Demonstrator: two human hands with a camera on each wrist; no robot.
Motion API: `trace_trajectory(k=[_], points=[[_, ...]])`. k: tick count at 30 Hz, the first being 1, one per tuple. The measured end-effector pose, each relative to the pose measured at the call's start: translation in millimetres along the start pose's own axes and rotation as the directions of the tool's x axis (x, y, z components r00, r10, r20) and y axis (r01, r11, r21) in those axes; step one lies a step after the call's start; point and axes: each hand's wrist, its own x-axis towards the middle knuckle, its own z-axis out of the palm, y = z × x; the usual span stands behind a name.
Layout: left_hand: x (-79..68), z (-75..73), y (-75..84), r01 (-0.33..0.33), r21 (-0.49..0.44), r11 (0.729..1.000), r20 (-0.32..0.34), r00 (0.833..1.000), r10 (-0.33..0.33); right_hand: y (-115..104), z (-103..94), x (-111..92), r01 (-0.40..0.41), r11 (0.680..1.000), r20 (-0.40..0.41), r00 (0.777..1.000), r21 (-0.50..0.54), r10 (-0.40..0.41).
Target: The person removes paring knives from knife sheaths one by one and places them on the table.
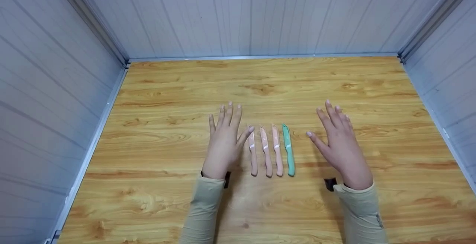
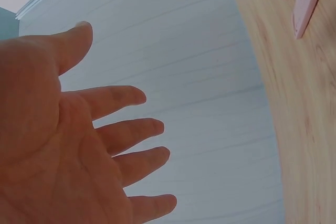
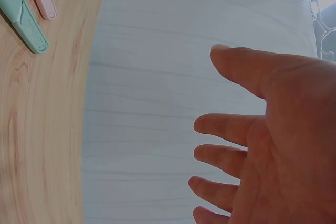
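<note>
Several small knives in blade covers lie side by side on the wooden table, blade ends pointing away. The rightmost knife is green (image 1: 288, 151); to its left are pink knives, among them one (image 1: 277, 151) beside the green and the leftmost (image 1: 253, 158). My left hand (image 1: 224, 145) hovers left of the row with fingers spread, its thumb overlapping the leftmost knife in the head view. To the right of the green knife, my right hand (image 1: 340, 145) is held with straight, spread fingers. Both wrist views show bare palms, the left hand (image 2: 68, 135) and the right hand (image 3: 283, 140), holding nothing.
Pale panelled walls (image 1: 238, 17) enclose the wood-grain table (image 1: 186, 206) at the back and both sides. A black piece (image 1: 330, 184) sits at the right wrist. White cords (image 3: 320, 19) hang at the edge of the right wrist view.
</note>
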Motion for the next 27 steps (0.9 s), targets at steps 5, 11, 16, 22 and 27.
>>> trace_trajectory(k=[5,11,16,22,27], points=[[-0.8,3.4,0.7,-0.013,-0.004,1.000,0.014,1.000,0.013,-5.8,5.4,-1.2,0.018,1.000,0.017,1.000,-0.004,-0.018],[-1.7,7.2,0.8,-0.023,0.008,1.000,0.029,0.999,0.023,-17.4,15.2,-1.8,0.059,0.998,0.038,0.998,-0.022,-0.058],[-0.8,9.9,-0.1,-0.030,0.011,1.000,0.045,0.999,0.029,-27.4,23.5,-0.8,0.091,0.995,0.059,0.994,-0.036,-0.089],[0.7,13.2,-4.3,-0.060,0.006,0.998,0.061,0.996,0.059,-38.6,32.8,-1.8,0.143,0.989,0.077,0.987,-0.031,-0.141],[1.8,14.6,-9.3,-0.060,0.025,0.998,0.104,0.993,0.057,-46.2,39.1,-3.0,0.183,0.983,0.109,0.978,-0.027,-0.179]])
